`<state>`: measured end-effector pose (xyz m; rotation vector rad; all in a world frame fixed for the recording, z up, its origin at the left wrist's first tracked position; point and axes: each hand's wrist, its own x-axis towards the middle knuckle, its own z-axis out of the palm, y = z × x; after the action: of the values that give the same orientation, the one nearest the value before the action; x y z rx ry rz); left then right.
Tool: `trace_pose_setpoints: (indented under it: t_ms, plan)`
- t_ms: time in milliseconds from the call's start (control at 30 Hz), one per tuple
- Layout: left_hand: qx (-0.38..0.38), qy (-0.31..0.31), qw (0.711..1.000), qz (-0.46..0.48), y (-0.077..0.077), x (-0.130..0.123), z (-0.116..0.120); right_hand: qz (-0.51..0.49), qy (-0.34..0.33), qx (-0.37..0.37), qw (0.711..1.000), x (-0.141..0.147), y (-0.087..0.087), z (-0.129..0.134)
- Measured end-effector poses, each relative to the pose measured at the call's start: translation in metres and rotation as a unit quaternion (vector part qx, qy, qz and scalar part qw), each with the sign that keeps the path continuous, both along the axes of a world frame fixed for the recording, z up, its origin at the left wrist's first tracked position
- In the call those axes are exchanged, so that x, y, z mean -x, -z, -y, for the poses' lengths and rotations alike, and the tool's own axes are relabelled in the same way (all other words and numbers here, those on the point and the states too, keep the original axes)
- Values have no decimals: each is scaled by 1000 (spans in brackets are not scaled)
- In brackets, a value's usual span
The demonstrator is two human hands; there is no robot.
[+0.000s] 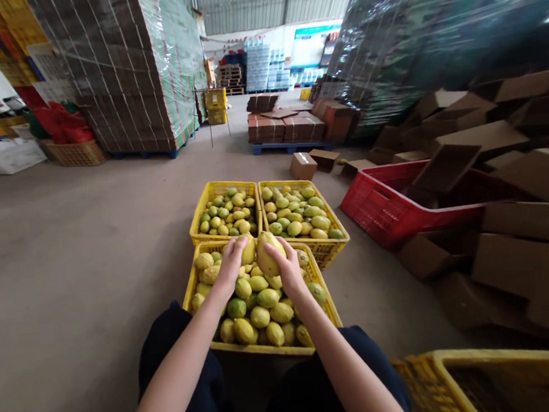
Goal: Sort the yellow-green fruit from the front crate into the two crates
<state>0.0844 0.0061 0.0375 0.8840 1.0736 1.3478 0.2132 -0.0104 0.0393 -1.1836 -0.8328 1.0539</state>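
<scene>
My left hand (231, 265) is closed around a yellow lemon (248, 249), its thumb and fingers at the fruit's left side. Beside it, my right hand (288, 269) grips a second, larger-looking lemon (268, 255), thumb across its front. Both fruits are raised over the near yellow crate (267, 347), which is full of yellow and green lemons (261, 317). Behind that crate stand two more yellow crates, the left one (192, 225) holding smaller greenish lemons and the right one (336, 216) holding paler ones.
To the right lie a red crate (375, 207) and a heap of open cardboard boxes (509, 256). Another yellow crate (438, 377) stands close by my right knee. Ahead are a pallet of flattened cartons (268, 131) and a tall wrapped stack (118, 72).
</scene>
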Motion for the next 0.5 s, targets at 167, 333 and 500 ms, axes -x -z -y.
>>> trace_pose_setpoints:
  t_ms: [167,333,500]
  plan:
    - [-16,-69,994,83,6,3,-11,8,2,-16,1000,8,2,-5]
    - [-76,-7,992,104,-1,10,-9,96,35,-91,991,14,-3,-6]
    - [-98,52,987,112,-9,14,-3,202,52,-192,959,11,-8,-4]
